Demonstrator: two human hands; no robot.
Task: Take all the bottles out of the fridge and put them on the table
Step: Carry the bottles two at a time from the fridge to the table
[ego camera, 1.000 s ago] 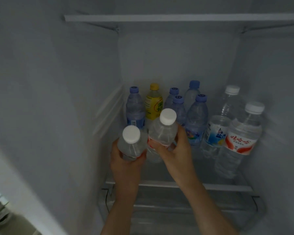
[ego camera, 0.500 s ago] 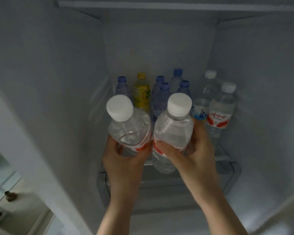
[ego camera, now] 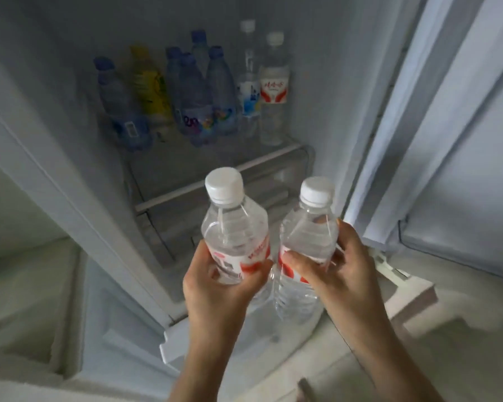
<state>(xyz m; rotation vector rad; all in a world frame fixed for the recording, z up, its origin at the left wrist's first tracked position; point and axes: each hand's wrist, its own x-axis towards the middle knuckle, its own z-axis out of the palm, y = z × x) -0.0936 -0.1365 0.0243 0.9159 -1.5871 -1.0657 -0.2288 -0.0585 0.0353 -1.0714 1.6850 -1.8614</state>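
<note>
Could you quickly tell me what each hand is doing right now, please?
Left hand: grips the left white-capped bottle.
Right hand: grips the right white-capped bottle.

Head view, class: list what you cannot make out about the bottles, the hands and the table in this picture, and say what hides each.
- Table: outside the head view, cut off by the frame edges.
- Blue-capped bottles on the fridge shelf: blurred and overlapping, so the count and labels are uncertain.
- Yellow bottle: label text smeared by blur.
- Left-hand bottle: lower body covered by the left hand.
- Right-hand bottle: label partly covered by the right hand.
</note>
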